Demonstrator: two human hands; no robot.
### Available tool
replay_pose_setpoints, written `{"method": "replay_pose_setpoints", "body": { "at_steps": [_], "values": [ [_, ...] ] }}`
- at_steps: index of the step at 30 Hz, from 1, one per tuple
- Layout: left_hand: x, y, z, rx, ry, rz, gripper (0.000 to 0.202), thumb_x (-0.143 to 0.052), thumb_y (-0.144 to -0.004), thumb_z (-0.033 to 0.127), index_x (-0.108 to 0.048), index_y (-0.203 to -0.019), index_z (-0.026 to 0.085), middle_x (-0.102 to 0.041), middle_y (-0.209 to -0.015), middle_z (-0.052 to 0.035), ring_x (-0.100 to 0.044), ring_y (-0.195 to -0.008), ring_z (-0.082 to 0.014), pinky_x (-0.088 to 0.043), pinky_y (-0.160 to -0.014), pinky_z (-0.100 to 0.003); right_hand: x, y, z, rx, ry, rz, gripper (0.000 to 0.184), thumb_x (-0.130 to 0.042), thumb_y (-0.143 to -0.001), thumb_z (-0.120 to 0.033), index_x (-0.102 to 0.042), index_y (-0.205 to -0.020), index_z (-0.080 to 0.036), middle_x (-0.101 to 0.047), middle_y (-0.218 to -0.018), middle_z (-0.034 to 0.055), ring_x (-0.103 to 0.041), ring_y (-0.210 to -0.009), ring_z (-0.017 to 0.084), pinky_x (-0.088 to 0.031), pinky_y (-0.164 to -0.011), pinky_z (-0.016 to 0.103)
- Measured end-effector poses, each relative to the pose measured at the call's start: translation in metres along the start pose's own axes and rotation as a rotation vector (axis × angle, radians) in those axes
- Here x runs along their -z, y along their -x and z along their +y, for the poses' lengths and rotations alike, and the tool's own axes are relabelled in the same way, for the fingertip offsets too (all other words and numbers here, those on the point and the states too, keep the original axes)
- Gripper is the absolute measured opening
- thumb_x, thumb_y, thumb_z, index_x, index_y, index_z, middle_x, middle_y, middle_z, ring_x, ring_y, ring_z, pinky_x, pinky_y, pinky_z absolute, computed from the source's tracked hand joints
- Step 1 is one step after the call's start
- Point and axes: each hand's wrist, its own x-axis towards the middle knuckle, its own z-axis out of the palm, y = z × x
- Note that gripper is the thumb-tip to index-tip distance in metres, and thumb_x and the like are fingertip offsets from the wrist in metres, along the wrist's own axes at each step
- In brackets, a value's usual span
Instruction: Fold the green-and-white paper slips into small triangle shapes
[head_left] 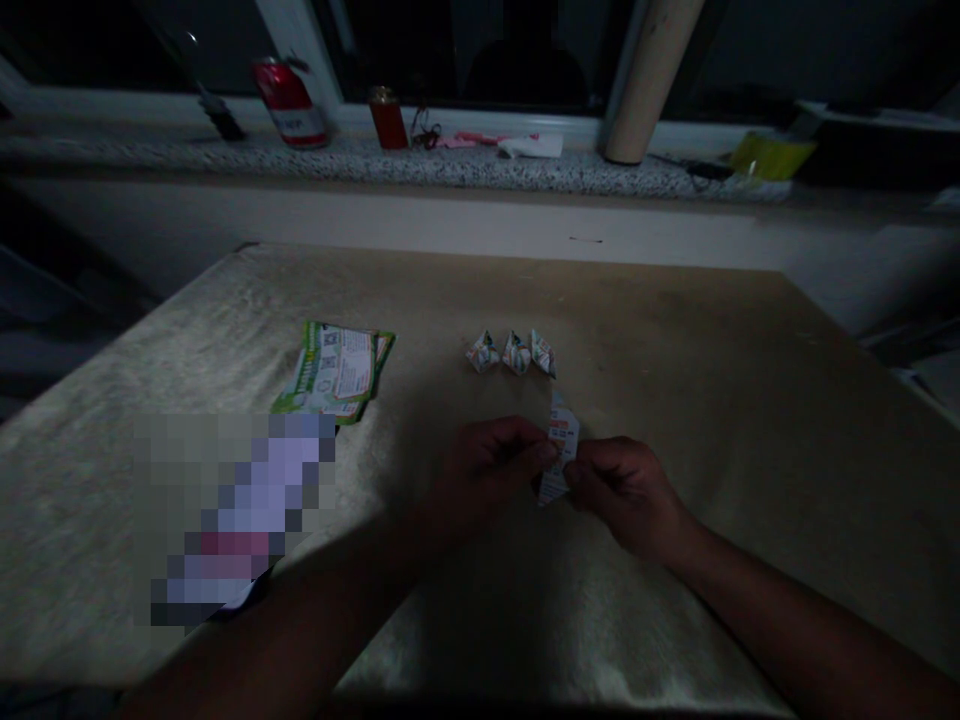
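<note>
A folded piece of printed paper (564, 428) stands at the centre of things, held up over the middle of the table (675, 330) toward the near side, its upper tip pointing away and its lower corner toward the person; the left hand (504, 455) pinches its left edge between thumb and fingers, while the right hand (619, 485) pinches its right edge lower down, the thumb and forefinger close together and the other fingers curled; the step in hand seems to be folding or pressing a crease, though the dim light hides how the layers lie; a further fold would call for one pinch to stay firm while the other shifts along the edge, with the corners kept aligned; just beyond the paper's tip sit three small folded pieces (516, 353) in a row, the right one looking narrower than the other two; farther left lie green printed packets (337, 370), overlapping each other, and nearer on that side a pixelated oblong object (262, 500) whose details I cannot tell; across the far side runs a speckled sill (450, 168), bearing a red can (291, 105) at left, a smaller red container (388, 120) beside it, and a yellow item (772, 157) at right.
</note>
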Motion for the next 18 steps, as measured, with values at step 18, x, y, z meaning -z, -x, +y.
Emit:
{"method": "replay_pose_setpoints", "body": {
  "at_steps": [18],
  "values": [
    [0.0036,-0.0017,-0.0010,0.030,0.039,-0.062,0.027,-0.078,-0.076,0.039,-0.070,-0.076,0.013,-0.068,-0.068,-0.0015,-0.061,-0.062,-0.0115,-0.050,-0.060,-0.023,0.0072,0.0003,0.0028,-0.014,-0.043,-0.031,0.036,-0.057,-0.094,-0.043,-0.060,-0.071,-0.016,-0.039,-0.057,-0.0047,-0.031,-0.049,0.008,-0.025,-0.044,0.021]
  ]
}}
